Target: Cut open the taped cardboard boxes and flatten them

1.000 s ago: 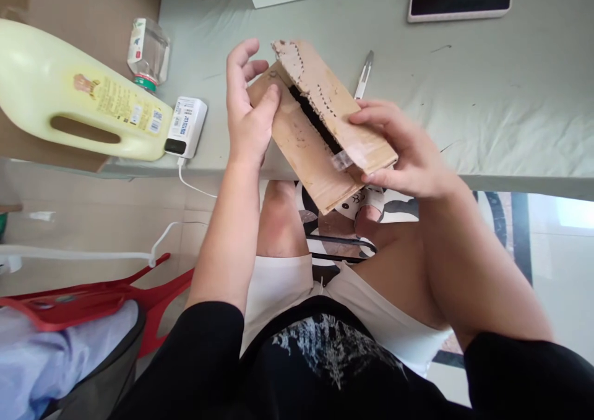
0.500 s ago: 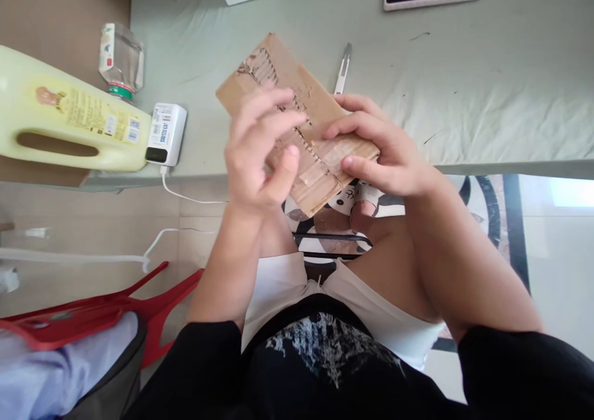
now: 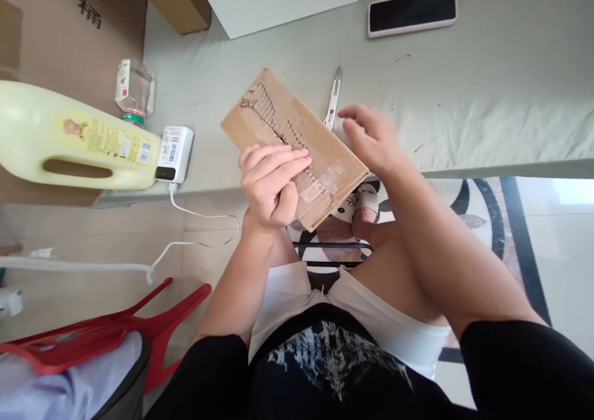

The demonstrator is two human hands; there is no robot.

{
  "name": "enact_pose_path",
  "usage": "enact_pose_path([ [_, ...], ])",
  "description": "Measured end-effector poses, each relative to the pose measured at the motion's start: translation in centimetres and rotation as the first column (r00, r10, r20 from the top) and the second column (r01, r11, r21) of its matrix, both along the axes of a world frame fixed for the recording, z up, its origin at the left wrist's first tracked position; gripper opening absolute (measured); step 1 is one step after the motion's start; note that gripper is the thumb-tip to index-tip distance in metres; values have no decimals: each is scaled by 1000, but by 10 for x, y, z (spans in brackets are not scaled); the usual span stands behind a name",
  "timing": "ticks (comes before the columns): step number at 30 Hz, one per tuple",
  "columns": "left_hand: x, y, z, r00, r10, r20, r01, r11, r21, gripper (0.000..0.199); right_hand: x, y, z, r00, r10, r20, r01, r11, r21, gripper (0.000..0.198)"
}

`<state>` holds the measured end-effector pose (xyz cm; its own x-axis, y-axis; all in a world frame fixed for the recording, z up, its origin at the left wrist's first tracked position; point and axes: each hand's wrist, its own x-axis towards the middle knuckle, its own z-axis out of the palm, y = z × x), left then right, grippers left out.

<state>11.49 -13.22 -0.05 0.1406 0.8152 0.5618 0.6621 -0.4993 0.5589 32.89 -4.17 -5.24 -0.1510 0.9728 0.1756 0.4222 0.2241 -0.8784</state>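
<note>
- Left hand [image 3: 269, 185]: fingers together, laid across the top of the cardboard box [image 3: 325, 141]; whether it grips, I cannot tell.
- Right hand [image 3: 377, 140]: empty, fingers loosely bent, near the utility knife [image 3: 333, 101].
- The box, torn along its seam, juts past the edge of the cloth-covered table [image 3: 492, 104].
- Farther out: phone [image 3: 412, 13], white power bank [image 3: 176, 151], yellow jug [image 3: 78, 135].

Looks matt and papery on the flat brown cardboard box [image 3: 325, 141], rough and ribbed along the torn seam [image 3: 262, 99]; shines faintly at the clear tape [image 3: 331, 175]. Reads as creased cloth on the pale green table cover [image 3: 487, 86], as smooth, softly glossy plastic on the pale yellow handled jug [image 3: 28, 138]. Gleams on the black glassy screen [image 3: 413, 12] of the white-edged phone [image 3: 412, 31].
</note>
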Motion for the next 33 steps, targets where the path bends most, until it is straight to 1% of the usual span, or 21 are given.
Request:
enact_pose_path([
  [1, 0, 0, 4, 1000, -9, -20, 9, 1000, -7, 38, -1, 5, -7, 998, -17, 68, 17, 1000, 1, 51],
  [3, 0, 0, 13, 998, -43, -50, 42, 999, -20, 41, -4, 11, -18, 985, 3, 173, -1, 1000, -12, 57],
  [5, 1, 1, 22, 995, -86, -53, 84, 996, -36, 46, -6, 13, -22, 967, 37, 252, -31, 999, -26, 60],
  [6, 2, 1, 25, 994, -95, -58, 92, 994, -52, 45, -7, 12, -22, 958, 42, 285, -35, 999, -28, 60],
  [8, 3, 2, 30, 992, -78, -102, 69, 994, -82, 36, -9, 9, -17, 936, 37, 349, -29, 999, -26, 54],
  [10, 3, 3, 31, 983, -54, -177, 38, 995, -94, 27, -10, 4, -7, 904, 26, 426, -12, 999, -35, 46],
  [13, -1, 4, 32, 969, -86, -233, 64, 993, -98, 30, -10, -1, 8, 848, 0, 530, 52, 995, -83, 44],
  [16, -4, 4, 32, 959, -123, -254, 101, 990, -97, 30, -10, -4, 16, 825, 7, 565, 67, 992, -109, 54],
  [18, -5, 3, 32, 955, -125, -270, 102, 990, -95, 29, -11, -5, 16, 808, 37, 588, 42, 992, -120, 54],
  [21, -4, 2, 32, 956, -124, -266, 109, 992, -68, 27, -15, -5, 14, 785, 34, 619, 50, 992, -117, 42],
  [25, -3, -1, 30, 965, -122, -234, 115, 992, -45, 25, -13, 1, 12, 768, -99, 632, 176, 982, -61, 28],
  [27, -3, -3, 28, 971, -117, -206, 111, 993, -42, 24, -8, 5, 11, 755, -127, 643, 220, 973, -67, 20],
  [29, -4, -3, 26, 974, -114, -193, 111, 993, -26, 21, -3, 8, 9, 763, -107, 638, 236, 964, -120, 16],
  [30, -4, -3, 25, 973, -115, -198, 115, 993, -15, 20, 0, 10, 8, 777, -95, 623, 236, 960, -148, 17],
  [33, -6, 1, 21, 969, -113, -220, 121, 992, 24, 20, 4, 11, 6, 835, -115, 538, 243, 954, -173, 27],
])
